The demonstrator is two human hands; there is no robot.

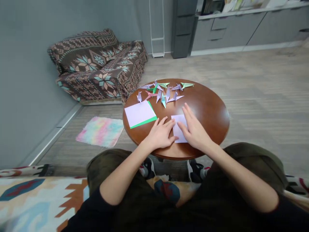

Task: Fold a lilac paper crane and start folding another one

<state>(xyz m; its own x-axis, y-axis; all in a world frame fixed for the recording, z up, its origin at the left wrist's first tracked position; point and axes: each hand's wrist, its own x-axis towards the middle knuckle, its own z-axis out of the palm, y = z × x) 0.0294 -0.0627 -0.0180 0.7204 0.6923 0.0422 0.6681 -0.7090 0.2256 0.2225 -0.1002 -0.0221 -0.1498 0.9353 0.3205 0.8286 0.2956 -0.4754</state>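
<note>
Grey walls frame a patterned brown sofa ahead and to your left, with grey cabinets beyond and a pastel tie-dye cloth on the floor. Your round wooden table carries roughly 10 folded paper cranes along its far edge and, near its left edge, a large lilac sheet with a green strip along one side. At the near edge, a small lilac paper square lies under your right hand, spread flat on top, gripping nothing. Your left hand rests flat against the square's left side, also not gripping. The paper should be light and soft, and likely to slide on polished wood; take it by its exposed edges. Nothing stands between it and your hands.
</note>
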